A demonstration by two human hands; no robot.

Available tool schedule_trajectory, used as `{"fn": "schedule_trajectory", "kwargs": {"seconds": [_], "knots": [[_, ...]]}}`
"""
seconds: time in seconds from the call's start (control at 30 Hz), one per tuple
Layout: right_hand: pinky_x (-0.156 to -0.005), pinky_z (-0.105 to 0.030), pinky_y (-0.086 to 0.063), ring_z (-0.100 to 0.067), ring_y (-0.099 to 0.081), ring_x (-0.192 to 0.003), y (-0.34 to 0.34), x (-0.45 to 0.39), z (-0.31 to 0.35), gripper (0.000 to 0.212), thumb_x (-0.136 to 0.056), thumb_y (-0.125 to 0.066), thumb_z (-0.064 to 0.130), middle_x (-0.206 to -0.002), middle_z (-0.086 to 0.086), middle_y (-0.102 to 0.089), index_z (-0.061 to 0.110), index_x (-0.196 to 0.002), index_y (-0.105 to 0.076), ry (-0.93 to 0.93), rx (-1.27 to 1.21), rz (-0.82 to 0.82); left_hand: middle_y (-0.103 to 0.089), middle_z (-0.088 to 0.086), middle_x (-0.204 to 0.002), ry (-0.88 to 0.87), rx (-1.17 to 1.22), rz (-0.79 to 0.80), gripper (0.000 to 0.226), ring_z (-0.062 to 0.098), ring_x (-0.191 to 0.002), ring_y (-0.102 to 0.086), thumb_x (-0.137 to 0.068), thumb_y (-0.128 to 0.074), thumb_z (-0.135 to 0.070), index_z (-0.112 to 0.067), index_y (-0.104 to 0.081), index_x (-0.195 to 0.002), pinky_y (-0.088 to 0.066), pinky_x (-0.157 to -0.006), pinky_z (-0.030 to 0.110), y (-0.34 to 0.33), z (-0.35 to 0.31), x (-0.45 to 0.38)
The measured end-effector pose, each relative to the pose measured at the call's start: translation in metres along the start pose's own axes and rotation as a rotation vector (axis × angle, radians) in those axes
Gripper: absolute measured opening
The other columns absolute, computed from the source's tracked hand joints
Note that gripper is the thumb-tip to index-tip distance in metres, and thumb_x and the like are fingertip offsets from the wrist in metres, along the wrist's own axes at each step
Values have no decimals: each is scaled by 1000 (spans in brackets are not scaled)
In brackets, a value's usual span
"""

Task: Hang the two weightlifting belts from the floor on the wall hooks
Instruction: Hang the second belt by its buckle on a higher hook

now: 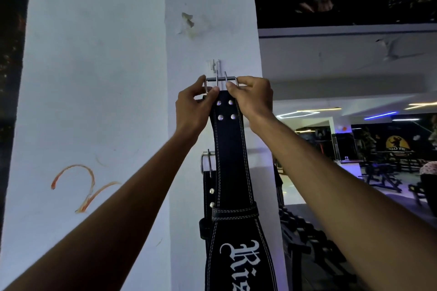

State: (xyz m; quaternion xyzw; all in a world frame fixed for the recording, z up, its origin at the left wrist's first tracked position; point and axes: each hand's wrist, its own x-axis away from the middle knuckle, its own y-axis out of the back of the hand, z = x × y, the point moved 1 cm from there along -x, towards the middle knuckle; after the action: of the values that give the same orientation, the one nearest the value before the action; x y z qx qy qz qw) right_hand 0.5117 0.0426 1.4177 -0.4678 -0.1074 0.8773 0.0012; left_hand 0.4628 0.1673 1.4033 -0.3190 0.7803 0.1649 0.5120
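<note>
A black weightlifting belt [230,149] with white stitching and white lettering hangs down in front of a white pillar. Its metal buckle [221,79] is held up just below a small wall hook [214,65]. My left hand [192,106] pinches the buckle's left side and my right hand [254,98] pinches its right side at the belt's top. Behind it, lower on the pillar, a second black belt [208,186] hangs by its own buckle [205,160]; whatever it hangs from is hidden.
The white pillar [94,101] has an orange scribble [82,186] at the left and chipped paint above the hook. To the right, a dumbbell rack [307,236] stands close below, with gym benches [383,177] and lit ceiling strips farther back.
</note>
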Motion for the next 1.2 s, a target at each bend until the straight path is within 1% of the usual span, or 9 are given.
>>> {"fn": "schedule_trajectory", "kwargs": {"seconds": [0.1, 0.23, 0.3, 0.43, 0.53, 0.83, 1.0, 1.1, 1.2], "knots": [[-80, -45, -59, -32, -72, -84, -5, -9, -11, 36, -81, -75, 28, -84, -15, -76, -5, -92, -69, 21, 20, 17, -61, 1, -148, -6, -57, 46, 46, 21, -109, -74, -87, -73, -43, -11, -73, -121, -62, -93, 47, 1, 13, -13], [-69, -42, -58, -23, -61, -59, -16, -18, -25, 34, -79, -73, 31, -64, -8, -69, -2, -75, -69, 35, 56, 26, -64, 8, -143, 12, -82, 52, 62, 27, -126, -66, -78, -71, -58, -12, -74, -119, -59, -99, 50, -1, 28, -25], [-67, -45, -60, -32, -64, -65, -21, -23, -30, 33, -76, -72, 32, -67, -13, -71, -1, -73, -69, 16, 50, 27, -64, 1, -144, 27, -43, 19, 57, 21, -131, -62, -82, -73, -50, -11, -73, -123, -61, -95, 45, -1, 33, -27], [-69, -47, -60, -36, -69, -81, -27, -24, -40, 28, -72, -73, 29, -79, -18, -73, 1, -76, -71, -34, 25, 41, -79, 3, -109, 50, 31, -27, 33, 30, -121, -69, -85, -73, -42, -16, -81, -105, -64, -79, 35, -5, 47, -26], [-75, -41, -60, -29, -70, -78, -29, -24, -48, 18, -73, -73, 24, -76, -10, -74, 6, -76, -73, -51, 17, 28, -79, -15, -83, 72, 18, -113, 23, 18, -102, -76, -79, -76, -49, -30, -83, -89, -60, -96, 48, -7, 51, -21], [-79, -34, -58, -13, -66, -74, -32, -18, -51, 15, -77, -73, 22, -68, 16, -61, 16, -90, -66, 28, -3, -12, -80, -8, -85, 244, 133, -229, 32, 15, -81, -76, -69, -77, -35, -28, -80, -100, -60, -96, 49, -16, 51, -24], [-77, -36, -59, -12, -69, -73, -33, -16, -55, 14, -78, -76, 29, -70, 12, -68, 20, -84, -68, 53, -22, -21, -81, -2, -88, 218, 159, -140, 32, 13, -73, -72, -81, -77, -31, -25, -77, -113, -62, -92, 46, -12, 50, -15], [-78, -37, -59, -12, -70, -75, -31, -15, -56, 17, -78, -78, 33, -70, 12, -70, 18, -86, -72, 67, -35, -13, -78, -3, -81, 186, 170, -67, 16, 12, -70, -69, -92, -71, -27, -25, -80, -105, -61, -88, 44, -11, 47, -9], [-81, -36, -58, -9, -68, -78, -31, -13, -59, 23, -79, -78, 34, -71, 16, -66, 14, -91, -73, 85, -38, -28, -79, 2, -87, 182, 147, -58, 18, 14, -74, -71, -93, -70, -29, -25, -80, -107, -61, -89, 45, -10, 44, -8]]}}
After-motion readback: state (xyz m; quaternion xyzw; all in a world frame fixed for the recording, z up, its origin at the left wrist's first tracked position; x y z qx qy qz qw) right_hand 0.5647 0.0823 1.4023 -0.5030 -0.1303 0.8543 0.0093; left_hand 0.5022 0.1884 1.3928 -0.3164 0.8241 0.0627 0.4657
